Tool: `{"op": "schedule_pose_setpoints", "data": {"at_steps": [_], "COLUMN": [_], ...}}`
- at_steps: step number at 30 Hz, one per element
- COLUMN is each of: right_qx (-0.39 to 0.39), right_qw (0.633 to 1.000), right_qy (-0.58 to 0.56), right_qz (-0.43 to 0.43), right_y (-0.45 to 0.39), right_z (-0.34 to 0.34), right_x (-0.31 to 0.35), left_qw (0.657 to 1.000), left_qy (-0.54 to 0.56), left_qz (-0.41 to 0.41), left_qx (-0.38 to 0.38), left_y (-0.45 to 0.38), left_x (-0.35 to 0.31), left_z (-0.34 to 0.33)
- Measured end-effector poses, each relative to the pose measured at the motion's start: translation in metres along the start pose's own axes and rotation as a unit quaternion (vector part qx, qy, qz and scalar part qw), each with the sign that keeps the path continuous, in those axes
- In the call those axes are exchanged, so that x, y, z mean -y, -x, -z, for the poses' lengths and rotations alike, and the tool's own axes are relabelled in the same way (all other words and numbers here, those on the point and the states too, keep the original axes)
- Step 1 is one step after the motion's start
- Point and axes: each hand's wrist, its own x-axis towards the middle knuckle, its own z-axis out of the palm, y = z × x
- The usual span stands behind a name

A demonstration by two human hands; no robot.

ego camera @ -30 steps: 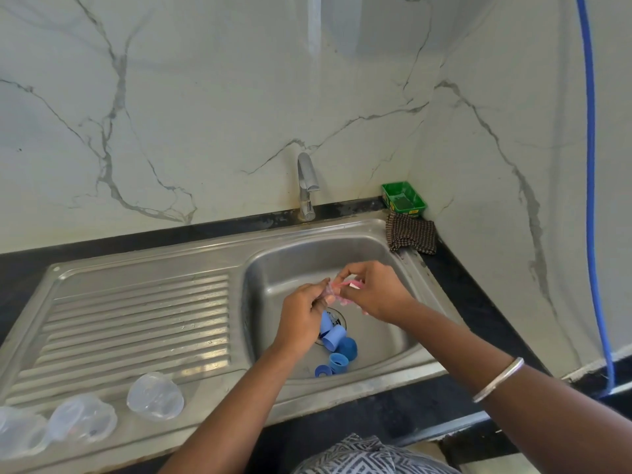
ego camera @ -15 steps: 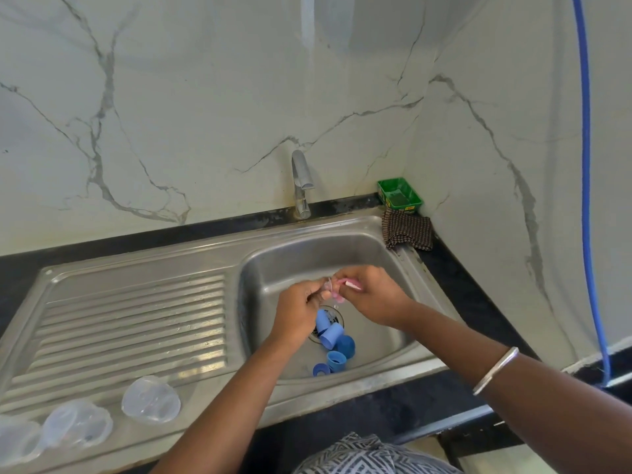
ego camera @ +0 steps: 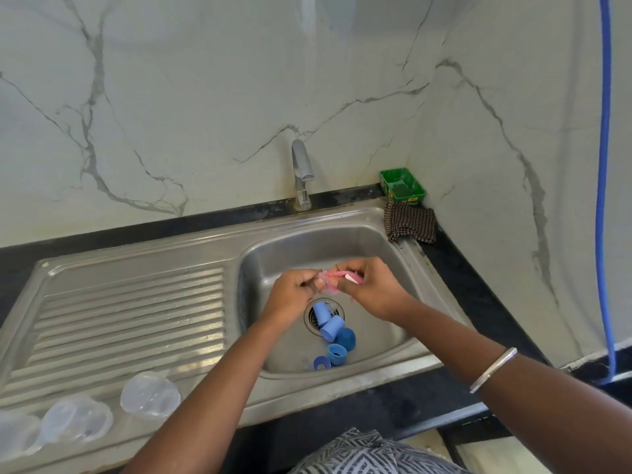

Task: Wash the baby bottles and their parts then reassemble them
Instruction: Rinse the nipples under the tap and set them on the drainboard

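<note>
hands (ego camera: 294, 295) shifted slightly, pink brush (ego camera: 337, 276) turned
</note>
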Motion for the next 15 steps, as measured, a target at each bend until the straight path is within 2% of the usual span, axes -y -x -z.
{"op": "schedule_pose_setpoints", "data": {"at_steps": [3, 5, 7, 9, 11, 13, 15], "right_qx": [0.028, 0.039, 0.020, 0.015, 0.028, 0.031, 0.032], "right_qw": [0.988, 0.959, 0.947, 0.954, 0.964, 0.984, 0.982], "right_qy": [0.101, 0.191, 0.239, 0.263, 0.263, 0.153, 0.003], "right_qz": [0.116, 0.204, 0.216, 0.142, 0.030, -0.086, -0.187], "right_y": [-0.003, -0.008, -0.009, -0.008, -0.011, -0.016, -0.023], "right_z": [0.015, 0.021, 0.018, 0.010, -0.002, -0.009, -0.008], "right_x": [-0.017, -0.030, -0.034, -0.028, -0.024, -0.020, -0.017], "left_qw": [0.975, 0.963, 0.960, 0.973, 0.993, 0.993, 0.988], "left_qy": [0.153, 0.175, 0.186, 0.132, -0.008, -0.116, -0.153], "left_qz": [0.133, 0.174, 0.190, 0.176, 0.114, 0.031, -0.021], "left_qx": [0.093, 0.108, 0.093, 0.066, 0.036, 0.007, -0.009], "left_y": [0.000, 0.000, -0.002, -0.005, -0.007, -0.006, -0.008], "left_x": [-0.002, 0.000, 0.004, 0.006, 0.009, 0.013, 0.019], "left_z": [0.002, 0.001, -0.002, -0.006, -0.013, -0.019, -0.024]}}
